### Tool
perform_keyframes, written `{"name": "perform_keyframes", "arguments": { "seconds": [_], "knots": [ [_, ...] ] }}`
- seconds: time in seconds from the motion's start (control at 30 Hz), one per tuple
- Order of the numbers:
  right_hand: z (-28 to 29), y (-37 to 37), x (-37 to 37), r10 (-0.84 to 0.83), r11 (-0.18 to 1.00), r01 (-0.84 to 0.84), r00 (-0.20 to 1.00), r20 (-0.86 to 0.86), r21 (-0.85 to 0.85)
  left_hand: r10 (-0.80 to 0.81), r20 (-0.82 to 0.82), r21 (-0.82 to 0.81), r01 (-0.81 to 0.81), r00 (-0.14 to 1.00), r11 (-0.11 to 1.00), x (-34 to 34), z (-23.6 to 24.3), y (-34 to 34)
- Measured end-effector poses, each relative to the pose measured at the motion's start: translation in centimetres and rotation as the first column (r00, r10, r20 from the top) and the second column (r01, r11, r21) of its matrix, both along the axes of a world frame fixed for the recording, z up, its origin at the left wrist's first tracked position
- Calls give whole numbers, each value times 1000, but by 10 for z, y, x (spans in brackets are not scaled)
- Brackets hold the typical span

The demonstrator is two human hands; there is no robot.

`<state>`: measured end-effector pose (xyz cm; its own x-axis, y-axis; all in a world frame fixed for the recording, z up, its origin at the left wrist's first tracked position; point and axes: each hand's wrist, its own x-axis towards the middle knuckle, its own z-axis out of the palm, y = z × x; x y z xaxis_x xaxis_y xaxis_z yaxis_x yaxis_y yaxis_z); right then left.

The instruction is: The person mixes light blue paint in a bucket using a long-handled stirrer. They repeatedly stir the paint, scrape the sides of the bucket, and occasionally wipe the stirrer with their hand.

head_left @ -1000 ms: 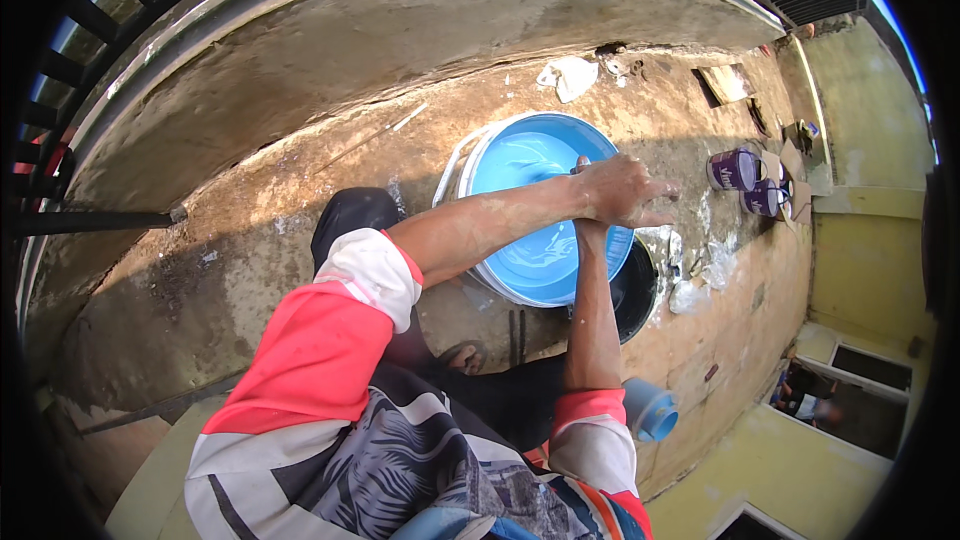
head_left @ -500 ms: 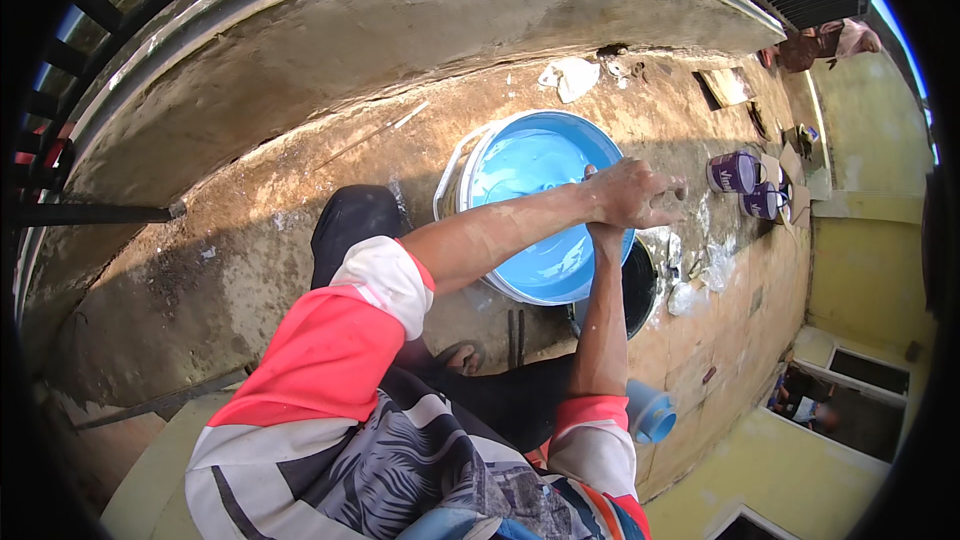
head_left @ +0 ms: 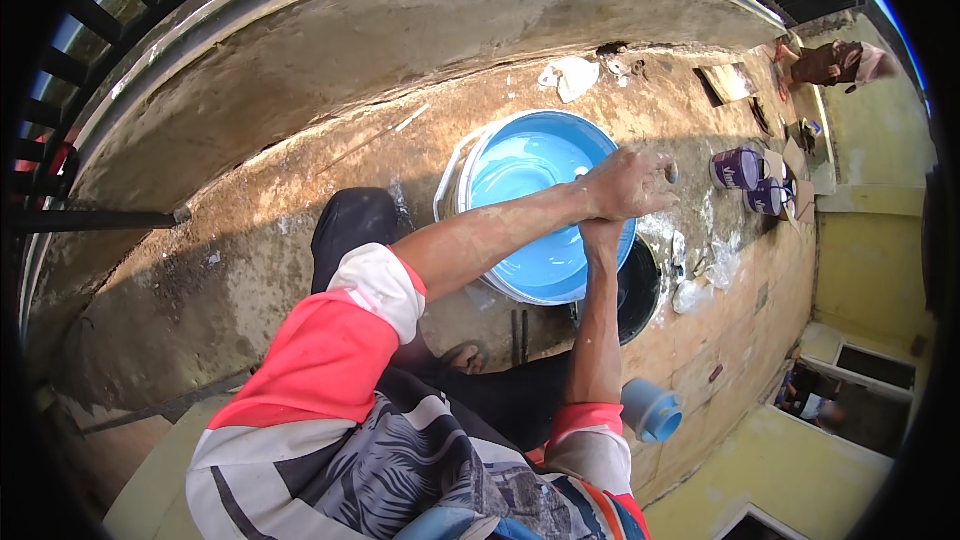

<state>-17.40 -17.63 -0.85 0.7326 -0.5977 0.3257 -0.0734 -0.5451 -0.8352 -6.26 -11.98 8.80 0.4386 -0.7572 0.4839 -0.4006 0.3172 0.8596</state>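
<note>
A large bucket (head_left: 452,175) of light blue paint (head_left: 525,168) stands on the ground in front of me, its surface rippled. Over its right side my left hand (head_left: 628,185), smeared with pale paint, has its fingers curled. My right hand (head_left: 601,232) comes up from below and meets the left one, which covers most of its fingers. Both hands seem closed one against the other; whatever is between them is hidden.
A black bucket (head_left: 640,290) adjoins the paint bucket, and a blue container (head_left: 652,412) lies nearer my right arm. Purple cans (head_left: 737,170) stand at right by cardboard. A white rag (head_left: 570,78) lies near the low wall (head_left: 400,40). Another person (head_left: 835,65) is at upper right.
Both hands have shifted slightly over the bucket, and the left has turned a little. The ripples in the paint differ. The person at upper right shows more fully.
</note>
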Motion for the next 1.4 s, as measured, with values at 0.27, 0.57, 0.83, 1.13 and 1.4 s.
{"name": "perform_keyframes", "arguments": {
  "seconds": [0.27, 0.57, 0.83, 1.13, 1.4],
  "knots": [
    [-21, 1, 19, -90, 989, 90, 996, -5, 116, 23, 333, 24, -33, 943, 999, -9, 3, 5],
    [-5, 27, 29, -134, 902, 53, 978, 160, 428, 221, 269, -121, -194, 938, 973, 2, -11, -13],
    [4, 6, -5, 80, 993, -78, 997, 20, -88, -24, -33, -50, 23, 999, 998, -9, -2, 11],
    [-16, 7, 13, -77, 976, 67, 996, 40, 206, 58, 383, 6, -66, 922, 998, -19, -1, 7],
    [6, 48, 25, -160, 824, 43, 974, 160, 565, 201, 221, -25, -200, 954, 979, -5, -5, 1]
  ]
}}
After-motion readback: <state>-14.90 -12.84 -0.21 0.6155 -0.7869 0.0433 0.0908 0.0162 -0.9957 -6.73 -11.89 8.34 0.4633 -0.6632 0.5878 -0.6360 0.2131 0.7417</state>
